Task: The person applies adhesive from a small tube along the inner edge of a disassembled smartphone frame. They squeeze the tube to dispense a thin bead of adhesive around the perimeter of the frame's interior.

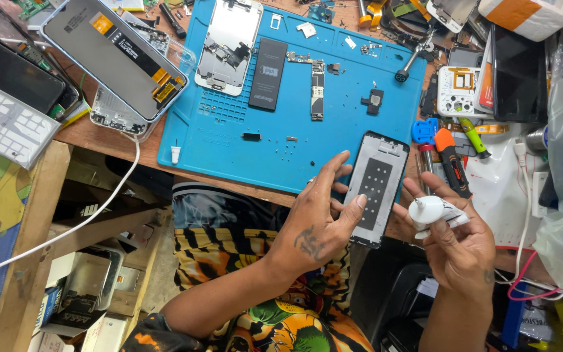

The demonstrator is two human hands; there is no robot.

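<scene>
The blue work mat fills the upper middle of the frame, on a crowded wooden bench whose edge runs across the left. The dark phone frame lies at the mat's lower right corner, half overhanging the bench edge above the person's lap; a nudge there could well tip it off. The left hand, at centre, is spread, its thumb and fingertips touching the frame's left rim. The right hand, lower right, is closed around a small white glue tube, nozzle pointing left toward the frame. Squeezed too hard, the tube might spill glue past the rim onto the mat or fingers.

On the mat lie a white phone back at top, a black battery beside it, a narrow circuit board and scattered tiny screws, easily swept away by a sleeve. A large display panel leans upper left; screwdrivers crowd the right.
</scene>
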